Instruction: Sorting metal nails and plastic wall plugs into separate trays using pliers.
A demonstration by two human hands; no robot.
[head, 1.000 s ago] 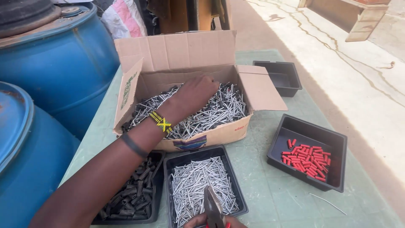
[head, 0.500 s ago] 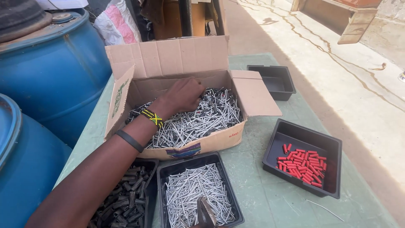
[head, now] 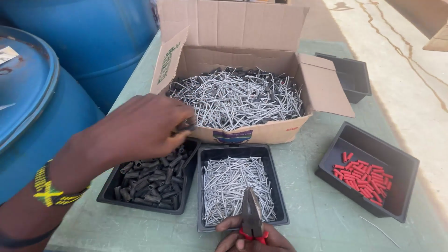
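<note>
Left hand (head: 140, 128) over the tray of dark sleeves (head: 149, 179), fingers (head: 184, 125) pinched shut on a small dark sleeve (head: 186, 127) just above the tray's far corner. Right hand (head: 254, 238) at the near edge, fingers closed round red-handled pliers (head: 251, 215), tips over the tray of nails (head: 238, 186). Cardboard box (head: 238, 88) just behind, on the green worktop (head: 317, 205).
</note>
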